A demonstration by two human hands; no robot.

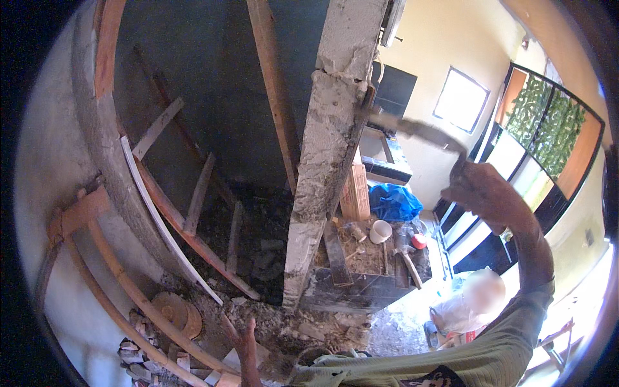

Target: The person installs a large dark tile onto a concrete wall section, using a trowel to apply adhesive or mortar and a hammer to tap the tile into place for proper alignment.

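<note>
One rough pillar (319, 148) stood beside a bench (351, 293); near the pillar's edge was a trowel (422, 131), gripped in my right hand (485, 191); my left hand (244, 342) was empty, fingers apart. Pressing too hard, I judged, could chip that edge onto the bench.

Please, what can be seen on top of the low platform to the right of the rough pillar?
On the low platform: a white container, a dark board and a hammer-like tool. Crumpled blue plastic is at its far end; anything under it is hidden.
</note>
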